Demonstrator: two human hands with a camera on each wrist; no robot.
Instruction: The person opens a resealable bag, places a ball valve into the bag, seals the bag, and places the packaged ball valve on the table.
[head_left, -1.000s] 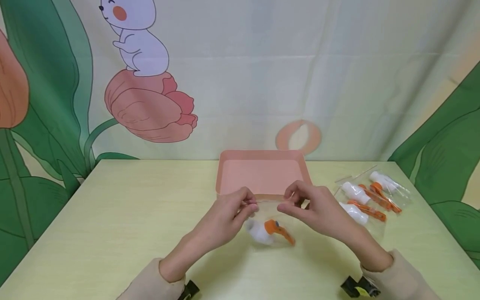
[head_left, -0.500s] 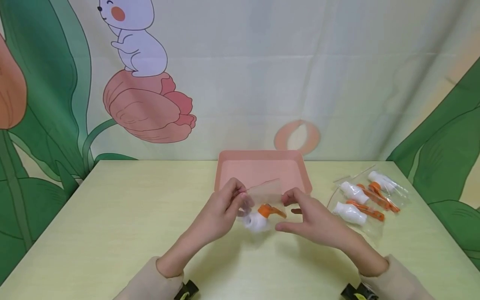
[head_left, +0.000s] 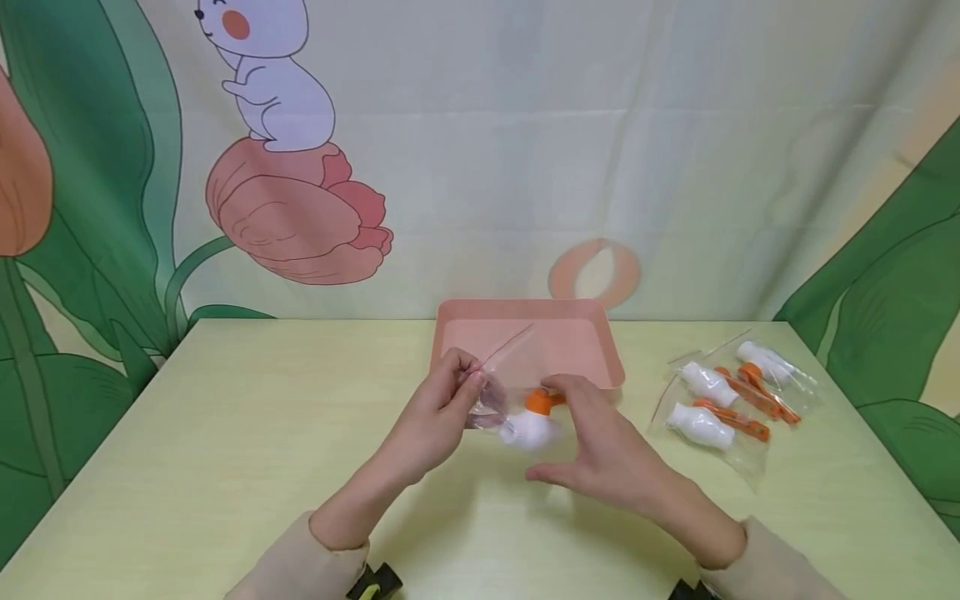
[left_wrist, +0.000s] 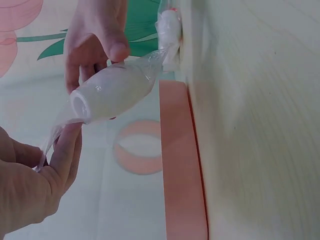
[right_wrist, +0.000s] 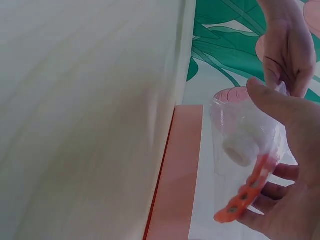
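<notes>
A clear zip bag (head_left: 516, 360) hangs over the table, its edge pinched between the thumb and fingers of my left hand (head_left: 431, 417). Inside lie a white bottle-shaped plastic piece (head_left: 527, 431) and an orange plastic part (head_left: 537, 402). The right wrist view shows this orange part (right_wrist: 245, 195) as a long strip with several dark spots or holes. My right hand (head_left: 618, 454) is spread around the bag's right side, thumb apart in front. In the right wrist view its fingers (right_wrist: 265, 205) lie behind the orange strip, touching the bag. The bag's mouth cannot be made out clearly.
A shallow pink tray (head_left: 442, 333) stands at the table's back edge, behind the hands. Several similar bags with white pieces (head_left: 701, 425) and orange parts (head_left: 738, 419) lie at the right. A printed curtain (head_left: 480, 167) hangs behind the table (head_left: 262, 433).
Both hands first pinched the bag's top edge. The right hand let go and moved down, spreading around its right side. The left hand keeps its pinch, raised slightly, and the bag has tilted.
</notes>
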